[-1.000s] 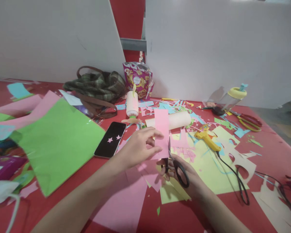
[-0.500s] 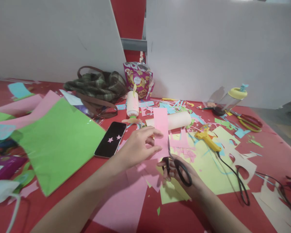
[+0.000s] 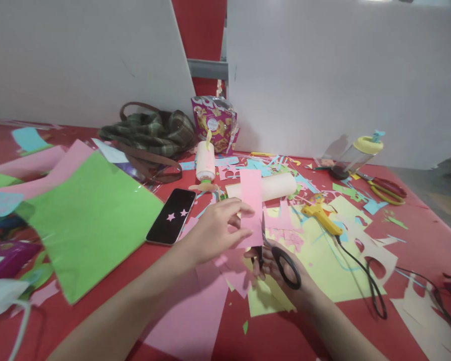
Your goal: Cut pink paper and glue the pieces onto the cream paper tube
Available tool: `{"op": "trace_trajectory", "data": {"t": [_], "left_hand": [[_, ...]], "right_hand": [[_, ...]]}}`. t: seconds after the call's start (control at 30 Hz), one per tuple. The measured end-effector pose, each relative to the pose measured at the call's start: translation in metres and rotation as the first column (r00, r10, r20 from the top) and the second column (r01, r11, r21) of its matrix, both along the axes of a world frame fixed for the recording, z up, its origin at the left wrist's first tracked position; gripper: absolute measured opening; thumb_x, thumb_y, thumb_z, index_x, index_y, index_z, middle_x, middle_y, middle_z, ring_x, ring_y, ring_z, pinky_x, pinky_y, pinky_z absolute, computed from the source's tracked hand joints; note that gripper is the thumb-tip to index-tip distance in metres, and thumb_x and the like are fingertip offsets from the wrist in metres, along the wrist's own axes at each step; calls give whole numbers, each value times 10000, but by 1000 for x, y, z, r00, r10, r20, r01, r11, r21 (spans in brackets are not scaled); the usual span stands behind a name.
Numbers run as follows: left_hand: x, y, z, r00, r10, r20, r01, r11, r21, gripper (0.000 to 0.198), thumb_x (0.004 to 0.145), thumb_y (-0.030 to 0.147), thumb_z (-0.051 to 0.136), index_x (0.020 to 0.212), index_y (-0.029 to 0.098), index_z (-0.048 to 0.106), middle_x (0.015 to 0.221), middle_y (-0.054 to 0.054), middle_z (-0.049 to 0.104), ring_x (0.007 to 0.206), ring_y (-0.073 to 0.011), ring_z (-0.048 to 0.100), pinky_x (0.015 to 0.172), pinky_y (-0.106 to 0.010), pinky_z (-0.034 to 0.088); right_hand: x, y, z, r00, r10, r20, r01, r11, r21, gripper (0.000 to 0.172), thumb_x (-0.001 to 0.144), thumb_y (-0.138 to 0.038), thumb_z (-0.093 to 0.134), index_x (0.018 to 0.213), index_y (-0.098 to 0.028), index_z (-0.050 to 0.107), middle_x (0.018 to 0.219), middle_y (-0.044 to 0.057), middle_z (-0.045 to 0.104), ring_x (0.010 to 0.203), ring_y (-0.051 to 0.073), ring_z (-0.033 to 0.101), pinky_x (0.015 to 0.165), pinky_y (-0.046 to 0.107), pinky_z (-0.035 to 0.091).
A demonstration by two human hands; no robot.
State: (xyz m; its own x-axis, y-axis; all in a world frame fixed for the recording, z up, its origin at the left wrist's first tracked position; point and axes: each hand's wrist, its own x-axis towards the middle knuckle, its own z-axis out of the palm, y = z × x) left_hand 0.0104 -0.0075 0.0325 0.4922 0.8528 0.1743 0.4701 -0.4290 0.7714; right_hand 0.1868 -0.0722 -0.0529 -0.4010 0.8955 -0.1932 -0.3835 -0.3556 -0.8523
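My left hand (image 3: 225,225) pinches a strip of pink paper (image 3: 251,195) by its left side, holding it upright above the table. In my right hand (image 3: 270,263) are black-handled scissors (image 3: 285,265), their blades pointing up along the paper's right edge near its lower part. One blade shows beside the paper; the other is mostly hidden behind it. Below both hands lie a large pink sheet (image 3: 188,316) and a pale yellow sheet (image 3: 319,265). Behind the strip a cream cardboard tube (image 3: 280,186) rests on its side.
A phone (image 3: 171,216) with two pink stars on it lies left of my hands, next to a green sheet (image 3: 93,220). To the right are a yellow glue gun (image 3: 323,218) with its cord, and red-and-yellow-handled pliers (image 3: 389,190). Paper scraps, a snack bag (image 3: 216,123) and a plaid bag (image 3: 150,133) sit farther back.
The pink strip has shifted slightly right and down. The scissors have turned a little, their outer handle loop moving right and their blades looking more spread.
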Motion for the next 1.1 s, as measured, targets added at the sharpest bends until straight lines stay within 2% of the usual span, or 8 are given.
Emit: {"op": "trace_trajectory", "data": {"t": [0.27, 0.5, 1.1], "left_hand": [[1, -3, 2, 1000, 16, 3, -16, 1000, 10, 226, 688, 154, 580, 913, 147, 560, 904, -30, 570, 607, -64, 555, 609, -182, 480], [3, -4, 2, 999, 43, 24, -43, 999, -24, 228, 681, 172, 583, 907, 156, 559, 928, -39, 564, 598, -70, 565, 595, -199, 497], [7, -7, 5, 995, 85, 48, -83, 996, -40, 206, 662, 144, 596, 867, 142, 571, 926, -38, 562, 566, -55, 568, 579, -185, 501]], "right_hand": [[1, -5, 9, 996, 10, -85, 1, 992, 125, 463, 667, -481, 585, 1056, -243, 506, 913, 76, 600, 694, 170, 533, 609, 292, 356], [-1, -3, 9, 999, -31, -16, 33, 991, 132, 497, 641, -515, 589, 1036, -223, 511, 875, 79, 595, 648, 159, 492, 572, 282, 336], [-3, -3, 12, 996, -65, 64, 54, 986, 159, 466, 679, -492, 569, 1044, -209, 508, 870, 83, 603, 591, 142, 503, 530, 271, 328]]}}
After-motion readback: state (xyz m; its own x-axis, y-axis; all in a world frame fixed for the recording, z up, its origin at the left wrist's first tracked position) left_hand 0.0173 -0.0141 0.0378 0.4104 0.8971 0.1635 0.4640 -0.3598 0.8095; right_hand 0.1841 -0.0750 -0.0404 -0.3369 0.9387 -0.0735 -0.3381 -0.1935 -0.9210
